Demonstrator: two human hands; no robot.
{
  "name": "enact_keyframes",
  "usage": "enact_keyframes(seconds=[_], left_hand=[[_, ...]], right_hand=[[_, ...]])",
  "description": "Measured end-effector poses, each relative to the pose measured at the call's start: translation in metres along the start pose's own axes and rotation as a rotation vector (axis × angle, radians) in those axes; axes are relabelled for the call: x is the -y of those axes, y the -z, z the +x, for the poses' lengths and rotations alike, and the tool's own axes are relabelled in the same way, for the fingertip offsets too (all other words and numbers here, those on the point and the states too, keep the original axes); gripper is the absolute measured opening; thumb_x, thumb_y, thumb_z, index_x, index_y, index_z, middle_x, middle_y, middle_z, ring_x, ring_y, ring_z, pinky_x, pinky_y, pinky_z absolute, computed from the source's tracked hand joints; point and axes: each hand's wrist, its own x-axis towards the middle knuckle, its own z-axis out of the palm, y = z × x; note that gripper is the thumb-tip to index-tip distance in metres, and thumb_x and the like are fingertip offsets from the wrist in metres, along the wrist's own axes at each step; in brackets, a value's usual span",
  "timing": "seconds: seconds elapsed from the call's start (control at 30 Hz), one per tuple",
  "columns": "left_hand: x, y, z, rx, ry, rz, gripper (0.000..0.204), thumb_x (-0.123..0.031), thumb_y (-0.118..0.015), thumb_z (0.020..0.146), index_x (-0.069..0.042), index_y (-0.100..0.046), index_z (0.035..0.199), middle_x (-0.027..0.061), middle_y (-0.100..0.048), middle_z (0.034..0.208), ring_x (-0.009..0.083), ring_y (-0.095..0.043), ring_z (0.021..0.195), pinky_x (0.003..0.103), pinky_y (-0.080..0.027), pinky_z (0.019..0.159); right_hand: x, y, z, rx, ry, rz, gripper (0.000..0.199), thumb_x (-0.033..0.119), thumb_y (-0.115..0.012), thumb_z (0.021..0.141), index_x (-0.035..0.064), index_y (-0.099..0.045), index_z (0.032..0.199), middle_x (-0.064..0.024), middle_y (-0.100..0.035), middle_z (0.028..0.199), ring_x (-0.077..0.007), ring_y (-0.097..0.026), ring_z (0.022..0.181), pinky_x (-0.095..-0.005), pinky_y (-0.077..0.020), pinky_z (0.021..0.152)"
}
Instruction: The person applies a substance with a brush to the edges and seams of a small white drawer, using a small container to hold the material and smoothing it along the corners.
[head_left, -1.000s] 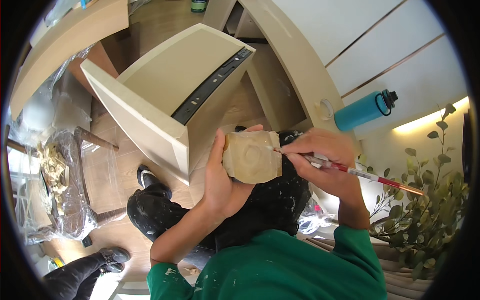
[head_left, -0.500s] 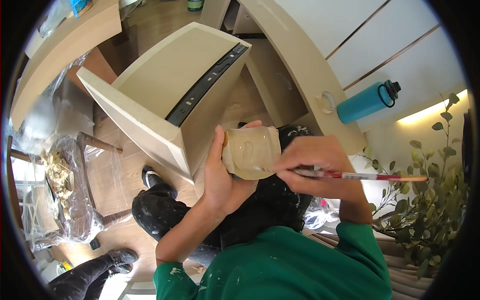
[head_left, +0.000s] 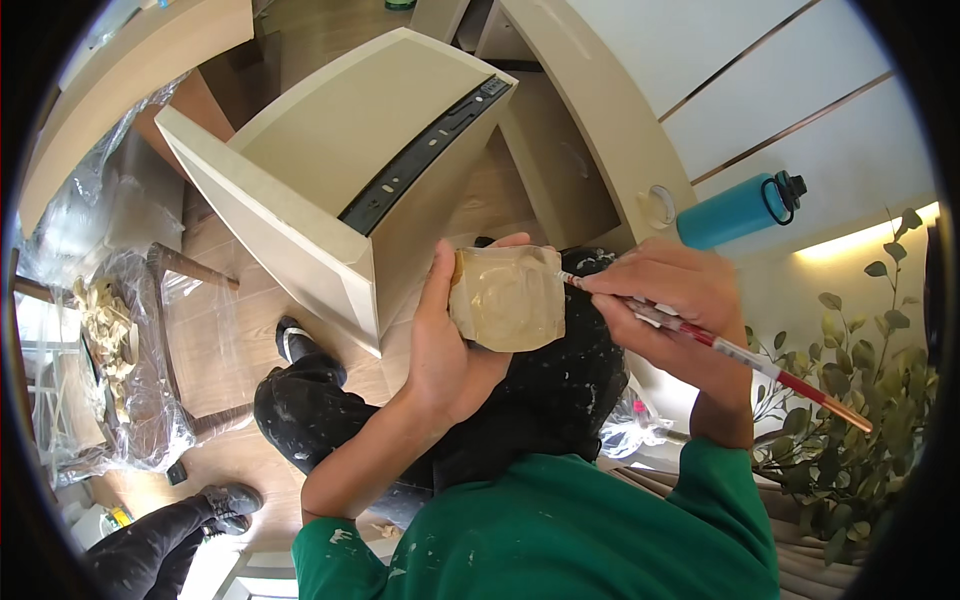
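Note:
My left hand (head_left: 445,350) is wrapped round a small squarish container (head_left: 508,300) that holds a pale, cream-coloured glossy liquid or paste. In my right hand (head_left: 670,300) is a thin paintbrush (head_left: 745,357) with a red and silver handle, gripped near its bristle end. The brush tip meets the right edge of the container; whether it dips inside cannot be told. Just beyond my hands stands a cream drawer (head_left: 330,140) on its side, a black metal slide (head_left: 425,150) along its edge.
A blue bottle (head_left: 735,210) rests on the cream cabinet frame (head_left: 600,110) beside a tape roll (head_left: 657,206). At the right is a leafy plant (head_left: 860,400). Plastic-wrapped chairs (head_left: 150,400) are at the left. Another person's legs (head_left: 170,540) show at lower left.
My right hand has moved right and slightly up, drawing the brush from over the container to its right edge. The brush handle now slants more downward. My left hand still holds the container.

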Motion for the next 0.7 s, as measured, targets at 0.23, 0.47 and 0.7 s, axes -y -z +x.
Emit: enact_keyframes(seconds=[0.23, 0.47, 0.7], left_hand=[[0.003, 0.002, 0.001, -0.032, 0.036, -0.007, 0.072, -0.062, -0.031, 0.108, -0.003, -0.052, 0.145, 0.0162, -0.060, 0.142, 0.0306, -0.057, 0.132, 0.048, -0.043, 0.115], [-0.002, -0.001, -0.001, -0.014, 0.039, 0.017, 0.071, -0.061, -0.026, 0.110, -0.005, -0.051, 0.146, 0.0125, -0.061, 0.138, 0.0260, -0.058, 0.129, 0.047, -0.044, 0.112], [-0.003, 0.001, -0.001, -0.038, 0.064, -0.012, 0.072, -0.061, -0.030, 0.109, -0.003, -0.053, 0.144, 0.0137, -0.061, 0.139, 0.0268, -0.058, 0.129, 0.045, -0.043, 0.113]], right_hand=[[-0.009, -0.003, -0.008, 0.062, -0.015, 0.125, 0.015, -0.001, -0.079, 0.081, 0.0012, -0.075, 0.095, -0.0105, -0.068, 0.078, -0.0235, -0.066, 0.068, -0.0347, -0.0509, 0.060], [-0.014, -0.010, -0.007, 0.125, -0.021, 0.223, 0.018, -0.004, -0.076, 0.080, 0.0007, -0.079, 0.097, -0.0084, -0.071, 0.080, -0.0169, -0.064, 0.068, -0.0293, -0.0468, 0.061], [-0.009, 0.003, 0.002, 0.197, -0.021, 0.275, 0.023, -0.003, -0.079, 0.077, 0.0021, -0.080, 0.099, -0.0097, -0.073, 0.086, -0.0179, -0.068, 0.078, -0.0300, -0.0506, 0.068]])
